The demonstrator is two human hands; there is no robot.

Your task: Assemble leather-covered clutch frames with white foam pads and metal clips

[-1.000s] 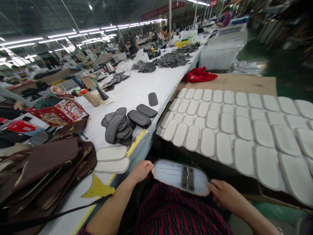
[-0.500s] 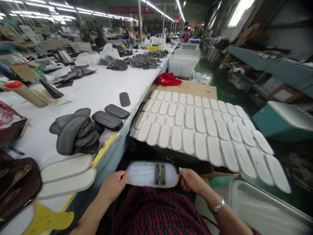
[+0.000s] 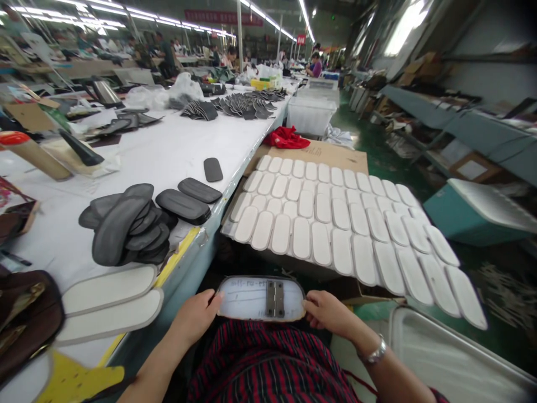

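Note:
Between my hands is an oval, whitish translucent plate (image 3: pixel 243 299) with handwriting and a dark metal hinge (image 3: pixel 275 299) on its right half. My left hand (image 3: pixel 203 313) pinches the plate's left end between thumb and fingers. At the opposite end, my right hand (image 3: pixel 325 313) is closed on the edge, fingers curled. The plate lies roughly level, just above my striped clothing (image 3: pixel 272 364). To the left, two long white oval pieces (image 3: pixel 111 316) with grey rims rest on the table, near a pile of dark grey padded oval pieces (image 3: pixel 126 226).
Rows of white oval pieces (image 3: pixel 302 238) cover a cardboard sheet (image 3: pixel 335 155) ahead. A white worktable (image 3: pixel 176 148) runs along the left, its edge beside my left arm. A yellow template (image 3: pixel 75 380) and brown bag (image 3: pixel 31 319) lie near left. A teal bin (image 3: pixel 457 215) stands right.
My right hand's fingers have come in over the plate's right end, where they were at its very edge. The view has shifted slightly. The plate stays almost in place.

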